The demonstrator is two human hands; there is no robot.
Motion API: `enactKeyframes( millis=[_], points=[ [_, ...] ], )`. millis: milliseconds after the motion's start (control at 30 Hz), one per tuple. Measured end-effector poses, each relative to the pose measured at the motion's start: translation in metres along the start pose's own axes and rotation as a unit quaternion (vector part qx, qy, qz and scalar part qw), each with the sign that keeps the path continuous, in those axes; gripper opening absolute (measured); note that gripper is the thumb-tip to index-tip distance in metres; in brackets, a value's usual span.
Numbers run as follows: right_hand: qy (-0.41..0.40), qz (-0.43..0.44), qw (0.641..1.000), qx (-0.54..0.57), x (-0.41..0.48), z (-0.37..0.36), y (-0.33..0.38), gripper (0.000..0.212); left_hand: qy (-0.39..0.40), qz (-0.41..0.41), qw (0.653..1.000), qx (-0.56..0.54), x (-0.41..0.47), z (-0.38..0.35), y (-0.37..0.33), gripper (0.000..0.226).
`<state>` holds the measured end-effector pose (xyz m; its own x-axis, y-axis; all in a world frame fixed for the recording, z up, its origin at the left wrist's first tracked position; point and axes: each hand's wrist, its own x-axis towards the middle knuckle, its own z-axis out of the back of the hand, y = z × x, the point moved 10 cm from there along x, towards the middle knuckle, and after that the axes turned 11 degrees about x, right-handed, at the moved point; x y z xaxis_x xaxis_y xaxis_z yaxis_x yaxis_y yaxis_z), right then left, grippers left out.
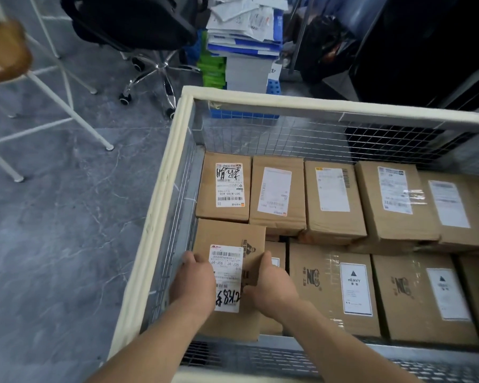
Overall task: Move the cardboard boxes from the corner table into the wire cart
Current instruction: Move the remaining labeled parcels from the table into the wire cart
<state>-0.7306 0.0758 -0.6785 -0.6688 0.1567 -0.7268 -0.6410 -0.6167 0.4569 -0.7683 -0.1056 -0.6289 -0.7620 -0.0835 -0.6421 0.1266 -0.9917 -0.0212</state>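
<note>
A cardboard box (230,236) with a white shipping label sits in the near left corner of the wire cart (177,139). My left hand (195,280) grips its left side, and my right hand (270,286) grips its right side, thumb on top. Several other labelled cardboard boxes (332,200) fill the cart in two rows behind and to the right of it. The corner table is out of view.
A cream padded rim runs round the cart's mesh walls. On the grey floor to the left stand a white-legged stool (6,48) and a black office chair (138,26). Stacked papers and blue and green crates (244,51) stand beyond the cart.
</note>
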Motion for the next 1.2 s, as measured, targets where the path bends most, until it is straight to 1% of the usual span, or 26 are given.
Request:
enactKeyframes(
  millis=[33,100,133,167,267,300,333,467,500,600,667,767,933,1067,1200],
  points=[
    [-0.002,0.007,1.000,-0.014,-0.005,0.006,0.002,0.072,-0.002,-0.021,1.000,0.019,-0.004,0.004,-0.004,0.033],
    [-0.013,0.022,0.999,-0.031,-0.017,0.021,0.005,0.051,-0.002,-0.059,0.995,0.082,-0.013,0.013,-0.015,0.048],
    [-0.020,0.029,0.999,-0.038,-0.025,0.030,0.007,0.043,-0.020,-0.087,0.991,0.098,-0.016,0.019,-0.023,0.054],
    [-0.026,0.037,0.998,-0.047,-0.033,0.039,0.010,0.043,-0.024,-0.109,0.988,0.109,-0.026,0.030,-0.033,0.058],
    [-0.066,0.076,0.993,-0.067,-0.063,0.077,0.023,0.059,-0.044,-0.157,0.975,0.151,-0.050,0.059,-0.056,0.064],
    [-0.082,0.088,0.990,-0.071,-0.076,0.092,0.028,0.062,-0.052,-0.169,0.970,0.165,-0.060,0.070,-0.065,0.067],
    [-0.097,0.100,0.987,-0.074,-0.088,0.108,0.034,0.060,-0.067,-0.182,0.967,0.167,-0.070,0.083,-0.074,0.068],
    [-0.146,0.140,0.976,-0.081,-0.141,0.181,0.052,0.037,-0.124,-0.228,0.955,0.146,-0.114,0.139,-0.113,0.073],
    [-0.155,0.145,0.973,-0.095,-0.156,0.198,0.056,0.037,-0.140,-0.239,0.949,0.147,-0.127,0.153,-0.123,0.073],
    [-0.195,0.144,0.963,-0.116,-0.196,0.252,0.056,0.057,-0.167,-0.265,0.937,0.154,-0.165,0.191,-0.156,0.069],
    [-0.226,0.149,0.955,-0.121,-0.224,0.287,0.055,0.062,-0.183,-0.284,0.929,0.150,-0.192,0.212,-0.180,0.067],
    [-0.267,0.152,0.945,-0.113,-0.267,0.338,0.046,0.062,-0.216,-0.321,0.911,0.140,-0.234,0.241,-0.223,0.069],
    [-0.352,0.135,0.922,-0.082,-0.340,0.416,0.022,0.062,-0.270,-0.394,0.869,0.125,-0.306,0.283,-0.298,0.073],
    [-0.410,0.083,0.906,-0.062,-0.400,0.460,-0.005,0.063,-0.277,-0.467,0.831,0.122,-0.360,0.300,-0.352,0.069],
    [-0.459,0.028,0.887,-0.047,-0.469,0.488,-0.037,0.060,-0.286,-0.537,0.783,0.131,-0.419,0.307,-0.396,0.063]
  ],
)
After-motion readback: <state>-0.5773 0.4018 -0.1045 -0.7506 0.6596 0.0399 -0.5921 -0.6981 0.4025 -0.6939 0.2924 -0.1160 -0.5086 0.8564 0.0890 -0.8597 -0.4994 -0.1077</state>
